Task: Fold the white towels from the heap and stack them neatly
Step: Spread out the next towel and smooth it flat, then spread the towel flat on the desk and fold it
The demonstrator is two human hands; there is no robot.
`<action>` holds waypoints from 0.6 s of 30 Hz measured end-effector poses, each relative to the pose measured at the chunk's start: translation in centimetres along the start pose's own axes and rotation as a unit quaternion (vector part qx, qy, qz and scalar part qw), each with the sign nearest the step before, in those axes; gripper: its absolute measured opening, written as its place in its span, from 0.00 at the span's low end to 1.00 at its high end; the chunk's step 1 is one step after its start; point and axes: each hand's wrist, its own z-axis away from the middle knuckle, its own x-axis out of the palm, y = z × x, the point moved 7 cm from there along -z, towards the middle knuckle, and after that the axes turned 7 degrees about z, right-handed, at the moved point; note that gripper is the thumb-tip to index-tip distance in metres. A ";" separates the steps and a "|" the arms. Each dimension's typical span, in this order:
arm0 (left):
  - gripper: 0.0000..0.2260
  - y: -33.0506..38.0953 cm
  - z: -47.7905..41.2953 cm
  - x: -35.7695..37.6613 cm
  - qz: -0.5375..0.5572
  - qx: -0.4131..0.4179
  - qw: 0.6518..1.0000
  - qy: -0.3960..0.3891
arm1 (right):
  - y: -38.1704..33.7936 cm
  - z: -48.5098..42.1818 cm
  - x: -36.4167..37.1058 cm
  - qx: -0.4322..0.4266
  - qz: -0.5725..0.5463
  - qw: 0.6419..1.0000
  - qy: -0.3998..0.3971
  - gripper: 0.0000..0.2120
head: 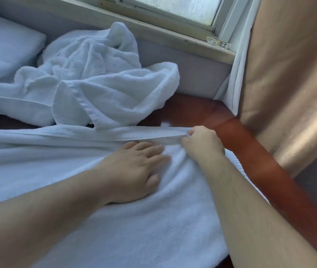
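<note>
Rightward, table strip (260,161) beyond towel hem (144,135).

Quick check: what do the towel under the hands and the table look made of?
Towel looks like white cotton terry: fuzzy pile, flat woven hem band. Table seems wood with glossy reddish-brown varnish; it reflects light.

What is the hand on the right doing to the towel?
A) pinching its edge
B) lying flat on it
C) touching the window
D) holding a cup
A: the right hand has its fingers curled round the hemmed edge of the spread towel, pulling it taut, while the left hand lies flat on the towel.
</note>
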 end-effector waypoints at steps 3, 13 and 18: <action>0.31 -0.3 -0.1 -0.1 0.014 0.000 1.000 -0.016 | -1.6 -1.1 -0.9 -0.032 0.024 0.999 0.004 0.11; 0.31 -0.8 0.0 0.1 0.011 -0.024 1.000 0.010 | 0.0 -0.3 -4.1 -0.012 -0.292 0.933 0.209 0.07; 0.33 -0.8 0.4 -0.3 0.023 -0.037 0.999 0.023 | 2.9 2.3 -4.7 -0.002 -0.496 0.840 0.220 0.06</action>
